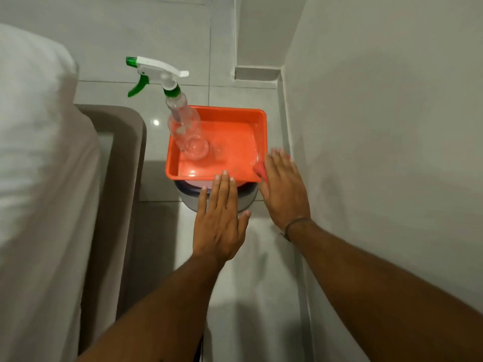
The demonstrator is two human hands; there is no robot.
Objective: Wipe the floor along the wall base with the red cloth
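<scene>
My right hand (283, 190) is stretched out flat, palm down, close to the wall on the right. A small piece of the red cloth (260, 170) shows under its thumb side, beside the tray's near right corner; most of the cloth is hidden by the hand. My left hand (220, 216) is spread flat with fingers apart and holds nothing, its fingertips over the near rim of the orange tray (217, 176). The wall base (290, 142) runs along the right edge of the tiled floor.
The orange tray rests on a round grey bucket (245, 198) and holds a clear spray bottle (180, 118) with a white and green trigger. A bed with white bedding (34, 152) and a brown frame (125, 158) fills the left. A narrow strip of floor (261, 296) lies between bed and wall.
</scene>
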